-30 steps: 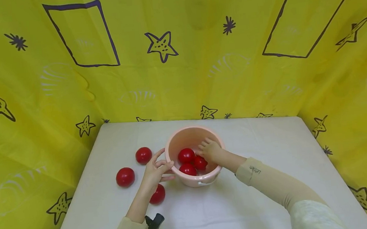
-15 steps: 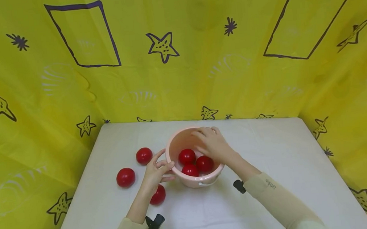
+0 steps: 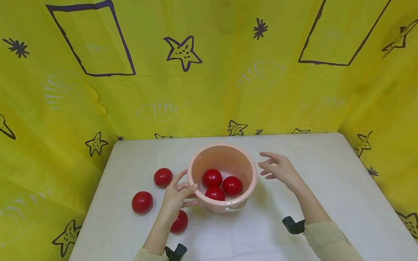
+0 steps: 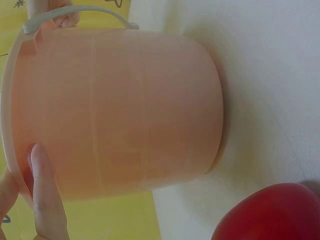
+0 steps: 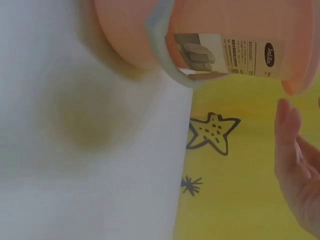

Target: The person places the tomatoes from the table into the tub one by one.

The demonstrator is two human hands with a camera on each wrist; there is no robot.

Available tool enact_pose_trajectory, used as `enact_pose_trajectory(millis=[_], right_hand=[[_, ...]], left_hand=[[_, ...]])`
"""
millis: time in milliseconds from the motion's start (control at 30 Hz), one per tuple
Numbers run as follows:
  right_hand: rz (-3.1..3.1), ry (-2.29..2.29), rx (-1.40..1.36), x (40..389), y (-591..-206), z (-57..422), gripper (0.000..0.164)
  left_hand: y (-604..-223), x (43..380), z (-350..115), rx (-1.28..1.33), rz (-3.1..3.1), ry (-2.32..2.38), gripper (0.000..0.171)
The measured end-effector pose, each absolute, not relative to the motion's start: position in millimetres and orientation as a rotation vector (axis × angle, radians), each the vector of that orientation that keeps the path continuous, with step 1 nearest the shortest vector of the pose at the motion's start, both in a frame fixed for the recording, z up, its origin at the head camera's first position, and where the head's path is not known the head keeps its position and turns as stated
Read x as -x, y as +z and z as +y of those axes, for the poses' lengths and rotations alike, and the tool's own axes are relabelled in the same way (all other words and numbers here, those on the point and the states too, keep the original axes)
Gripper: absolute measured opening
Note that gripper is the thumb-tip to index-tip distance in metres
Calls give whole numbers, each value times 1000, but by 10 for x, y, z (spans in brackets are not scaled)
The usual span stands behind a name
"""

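Downward head, close wrist views share the bucket [image 4: 120, 112].

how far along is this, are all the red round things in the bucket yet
Not all; it looks about halfway. Done: three red round things lie inside the bucket. In hand: the left hand holds the bucket's rim, while the right hand is empty, apart from the bucket. Left: three more red ones sit outside, on the white table.
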State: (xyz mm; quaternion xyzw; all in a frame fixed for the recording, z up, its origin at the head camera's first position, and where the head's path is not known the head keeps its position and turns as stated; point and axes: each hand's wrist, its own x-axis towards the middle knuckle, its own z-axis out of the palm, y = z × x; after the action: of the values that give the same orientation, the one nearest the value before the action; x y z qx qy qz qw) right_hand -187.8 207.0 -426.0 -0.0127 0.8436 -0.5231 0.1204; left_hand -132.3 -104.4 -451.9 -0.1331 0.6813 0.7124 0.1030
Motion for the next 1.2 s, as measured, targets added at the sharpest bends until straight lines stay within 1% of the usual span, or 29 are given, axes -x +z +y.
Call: enact_pose_trajectory(millis=[200, 333, 500, 633, 733, 867, 967, 1100, 1200], right_hand=[[2089, -1650, -1, 1768, -4291, 2124, 59], [1947, -1716, 29, 1733, -4308, 2109, 65], [1889, -1746, 57, 1710, -4303, 2057, 73], [1887, -1758, 9, 1703, -4285, 2009, 75], [1878, -1761, -31, 1702, -4275, 1982, 75], [1876, -1758, -54, 1693, -4270, 1967, 74], [1878, -1755, -56, 1687, -4275, 1968, 74], [1872, -1764, -61, 1686, -4283, 1976, 74], [1868, -1770, -56, 1689, -4290, 1980, 73]], left_hand=[[-4509, 1322, -1035, 394, 2011, 2103, 73], [-4505, 1321, -1028, 388, 2013, 2097, 73], [-4498, 1319, -1030, 398, 2011, 2100, 72], [-4491, 1311, -1041, 398, 2046, 2092, 71], [-4486, 1291, -1054, 353, 2220, 2017, 68], [-4485, 1252, -1086, 214, 2635, 1794, 66], [-4503, 1225, -1172, 78, 2969, 1546, 69], [-4581, 1220, -1419, -103, 3404, 1058, 74], [-4672, 1218, -1644, -127, 3577, 723, 72]])
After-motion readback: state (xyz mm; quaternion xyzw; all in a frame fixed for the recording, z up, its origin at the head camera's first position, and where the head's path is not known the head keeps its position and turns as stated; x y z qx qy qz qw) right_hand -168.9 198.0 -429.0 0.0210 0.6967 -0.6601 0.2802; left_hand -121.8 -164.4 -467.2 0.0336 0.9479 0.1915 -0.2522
